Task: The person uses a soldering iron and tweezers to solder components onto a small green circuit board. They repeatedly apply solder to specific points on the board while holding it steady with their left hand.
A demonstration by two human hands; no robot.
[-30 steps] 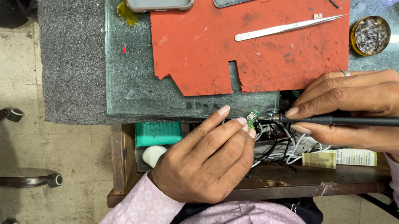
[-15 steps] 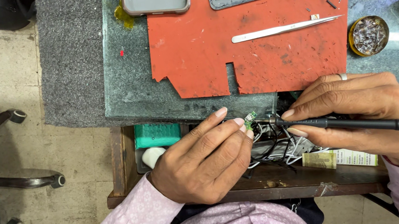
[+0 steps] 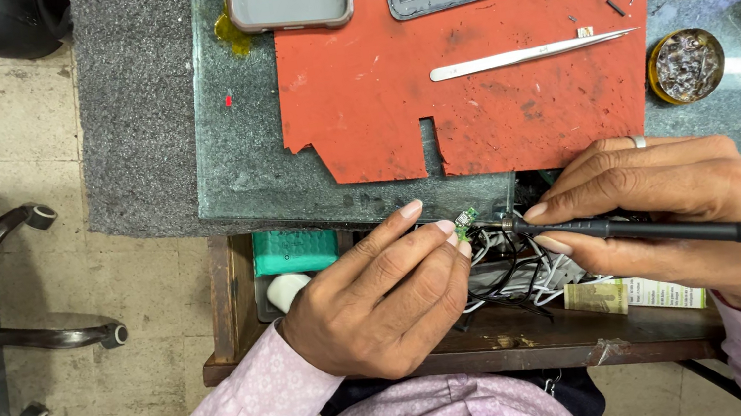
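Circuit board (image 3: 466, 219) pinched by left hand (image 3: 377, 307) — right hand (image 3: 681, 206) grips soldering iron (image 3: 695, 229); tin (image 3: 686, 66) holds solder scraps.

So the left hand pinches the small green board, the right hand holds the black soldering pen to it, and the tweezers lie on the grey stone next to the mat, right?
Not quite. The head view shows the tweezers lying on the red mat itself, not on the grey stone. The rest holds: the left hand pinches the small green board, and the right hand holds the black soldering pen to it.

head cam | above, facing straight down | close over both hands at bench edge | single view
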